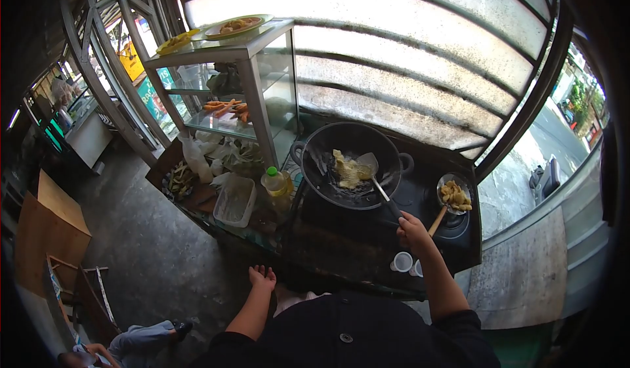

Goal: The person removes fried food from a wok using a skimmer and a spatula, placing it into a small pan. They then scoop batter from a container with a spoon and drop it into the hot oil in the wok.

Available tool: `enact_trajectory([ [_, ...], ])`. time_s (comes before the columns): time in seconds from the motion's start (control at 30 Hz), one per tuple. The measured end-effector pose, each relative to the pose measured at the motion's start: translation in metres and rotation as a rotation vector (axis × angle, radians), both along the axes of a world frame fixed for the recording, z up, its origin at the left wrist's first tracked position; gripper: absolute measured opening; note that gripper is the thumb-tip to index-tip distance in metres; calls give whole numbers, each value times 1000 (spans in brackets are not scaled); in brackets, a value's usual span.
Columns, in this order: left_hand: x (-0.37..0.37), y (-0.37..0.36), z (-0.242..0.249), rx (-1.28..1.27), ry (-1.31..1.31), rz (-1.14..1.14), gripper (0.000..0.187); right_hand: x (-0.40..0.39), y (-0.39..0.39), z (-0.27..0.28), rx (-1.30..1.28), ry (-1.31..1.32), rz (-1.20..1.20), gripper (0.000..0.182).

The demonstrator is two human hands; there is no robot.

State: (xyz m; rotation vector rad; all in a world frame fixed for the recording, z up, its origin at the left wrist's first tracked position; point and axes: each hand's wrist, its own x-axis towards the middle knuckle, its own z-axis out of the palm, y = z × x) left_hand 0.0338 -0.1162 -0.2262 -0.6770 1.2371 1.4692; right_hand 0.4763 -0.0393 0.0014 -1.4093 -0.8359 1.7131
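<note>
My right hand [413, 231] grips the dark handle of a metal spatula [381, 189] over the stove. The spatula's blade touches a yellowish, egg-like piece of food [351, 170] in a black two-handled wok [316, 187]. Dark oil shows around the food. Low in front of the counter hangs my left hand [262, 277], palm up with loosely curled fingers apart and nothing in it. To the right of the wok, a strainer with a wooden handle [438, 221] holds golden fried pieces [455, 196] above another burner.
Two white cups [401, 261] stand near the counter's front edge. Left of the wok are an oil bottle [275, 183] with a green cap, a plastic tub [235, 200] and a glass display case [262, 92]. A person [141, 343] sits at lower left.
</note>
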Motion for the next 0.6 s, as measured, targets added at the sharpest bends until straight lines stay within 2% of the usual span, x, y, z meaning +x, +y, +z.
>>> enact_trajectory([
  [0.03, 0, 1, 1, 2, 4, -2, 35, -2, -1, 4, 1, 1, -3, 35],
  [0.1, 2, 4, 2, 0, 5, -5, 35, -5, -2, 9, -46, 173, -83, 35],
  [0.23, 4, 7, 0, 6, -3, -12, 36, 4, 0, 7, -3, 205, -46, 38],
  [0.3, 3, 6, -3, 7, -3, -10, 36, 5, -1, 12, 71, -24, -19, 41],
  [0.33, 3, 6, -3, 9, -3, -10, 36, 5, 0, 5, 71, -24, -19, 41],
  [0.4, 2, 4, -4, 4, -3, -4, 37, 3, 3, -14, 258, -496, -21, 40],
  [0.53, 2, 3, -3, -12, 5, 2, 37, -4, 4, -9, 186, -380, 49, 40],
  [0.6, 3, 3, -2, -9, 6, 1, 37, -7, 2, 4, 17, -65, 91, 38],
])
